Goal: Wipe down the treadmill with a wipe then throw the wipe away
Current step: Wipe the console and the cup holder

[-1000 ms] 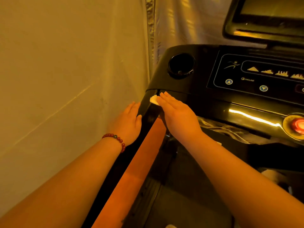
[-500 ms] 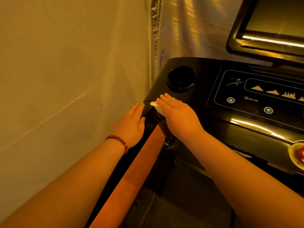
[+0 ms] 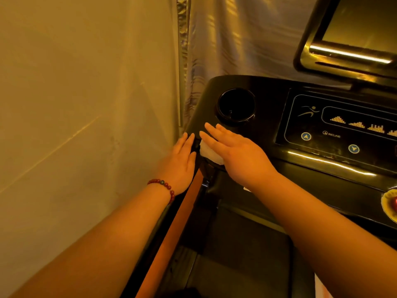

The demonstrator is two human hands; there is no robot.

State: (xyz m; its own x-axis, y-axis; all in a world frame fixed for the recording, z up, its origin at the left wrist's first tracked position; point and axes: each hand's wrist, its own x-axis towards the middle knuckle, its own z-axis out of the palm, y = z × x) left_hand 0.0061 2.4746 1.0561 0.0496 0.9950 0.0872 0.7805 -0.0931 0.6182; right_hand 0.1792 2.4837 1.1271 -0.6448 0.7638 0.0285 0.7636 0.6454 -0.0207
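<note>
Bare forearms (image 3: 322,222), red beaded bracelet (image 3: 167,186) on the left wrist (image 3: 155,193) — one darker greenish bead (image 3: 162,182)

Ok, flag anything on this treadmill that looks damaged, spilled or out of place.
Nothing stands out. The white wipe sits under the right hand at the left corner of the glossy black treadmill console; the left hand rests on the black handrail beside it. No spill or damage shows.

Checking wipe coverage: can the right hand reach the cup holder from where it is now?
Probably yes. The right hand lies flat on the wipe, just short of the cup holder, with only bare treadmill console between them.
</note>
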